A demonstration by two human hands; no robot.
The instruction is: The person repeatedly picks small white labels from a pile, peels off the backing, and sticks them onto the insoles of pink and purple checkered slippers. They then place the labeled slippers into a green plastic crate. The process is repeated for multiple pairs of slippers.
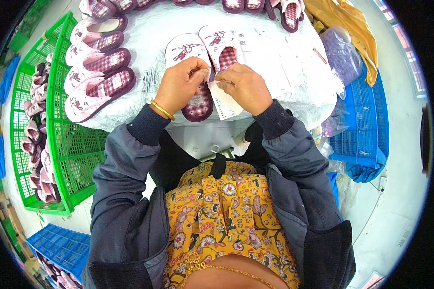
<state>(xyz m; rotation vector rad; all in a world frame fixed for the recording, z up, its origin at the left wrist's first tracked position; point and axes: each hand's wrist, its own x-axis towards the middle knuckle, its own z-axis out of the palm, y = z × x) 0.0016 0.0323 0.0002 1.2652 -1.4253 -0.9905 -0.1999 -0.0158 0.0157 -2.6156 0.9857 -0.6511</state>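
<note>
1. right now both hands meet over a pair of slippers (205, 58) lying side by side on the white table (284, 96), toes pointing away.
2. the left hand (178, 84) is curled nearly closed, thumb and forefinger pinched on something small at the nearer slipper; what exactly is hard to make out, perhaps the top of the paper tag (224, 103).
3. the right hand (246, 86) is likewise closed in a pinch, holding the white tag's upper edge, with what looks like a thin pin or fastener between its fingers.
4. progress, as a judgement: the tag hangs loose below the hands, so fixing it to this pair seems under way, not finished.
5. count on the table's left: four slippers in a row (99, 62), pink with checked insoles; a few carry a small white label, so they may be done.
6. along the far edge: more slippers (246, 5), about six, cut off by the frame.
7. the green crates (67, 144) at left hold many more, too piled to count.
8. one blue crate (361, 125) at right, another (58, 245) lower left.
</note>
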